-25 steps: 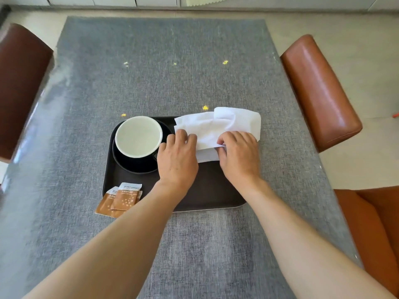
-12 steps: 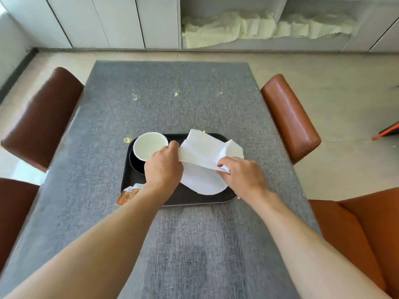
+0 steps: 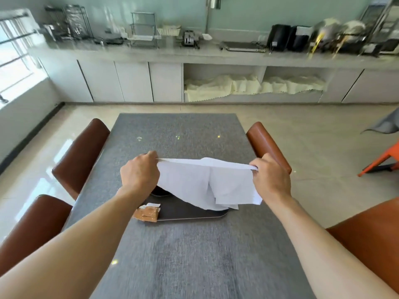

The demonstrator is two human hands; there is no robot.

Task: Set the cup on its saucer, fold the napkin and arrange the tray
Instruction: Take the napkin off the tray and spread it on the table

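- Head view: the left hand [image 3: 139, 176] and the right hand [image 3: 271, 179] hold a white paper napkin [image 3: 207, 183] up in the air above the tray [image 3: 194, 212], one hand at each top corner.
- The fingers of each hand are pressed together in a pinch on the napkin's upper edge, which runs nearly taut between them; the rest of the sheet hangs down loose, with one vertical crease near its middle and uneven lower corners.
- The dark tray lies on the grey table [image 3: 183, 255], just below the hanging napkin, which hides much of its surface.
- A small dark rounded shape [image 3: 160, 192] shows at the tray's far left, partly behind the left wrist; it looks like part of the saucer, but the cup cannot be seen, so whether it sits on the saucer cannot be told from here.
- Brown sugar packets [image 3: 148, 212] lie at the tray's near left corner, overlapping its edge towards the table.
- Brown leather chairs [image 3: 79, 156] stand along both sides of the table.
- Judged progress: the napkin is opened out and not yet folded, so the folding is in hand; laying it down neatly and tidying the packets on the tray seem left to do.
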